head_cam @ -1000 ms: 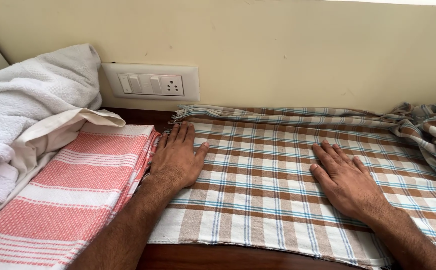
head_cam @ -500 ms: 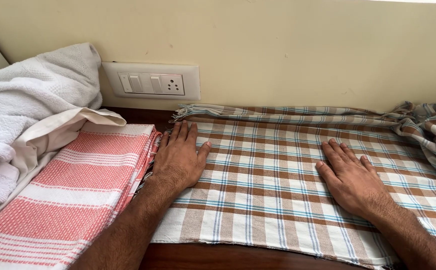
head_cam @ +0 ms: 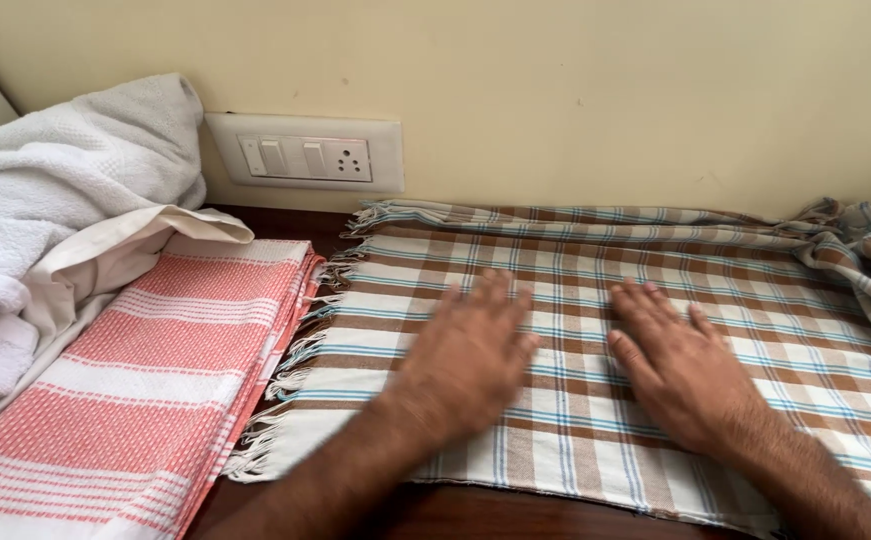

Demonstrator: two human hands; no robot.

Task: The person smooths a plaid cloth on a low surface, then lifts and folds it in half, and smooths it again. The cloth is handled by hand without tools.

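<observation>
**Flat palms on checked cloth**

We press our left hand [head_cam: 470,355] and right hand [head_cam: 680,365], fingers spread flat, onto a thin woven brown-and-blue checked cloth [head_cam: 755,290] with fringed edge, lying on the dark wooden tabletop [head_cam: 475,515] beside a folded red-striped towel [head_cam: 155,370].

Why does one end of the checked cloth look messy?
The checked cloth lies flat under the left hand and the right hand, but its far right end is bunched in wrinkles against the wall. The white towels lie in a loose heap.
</observation>
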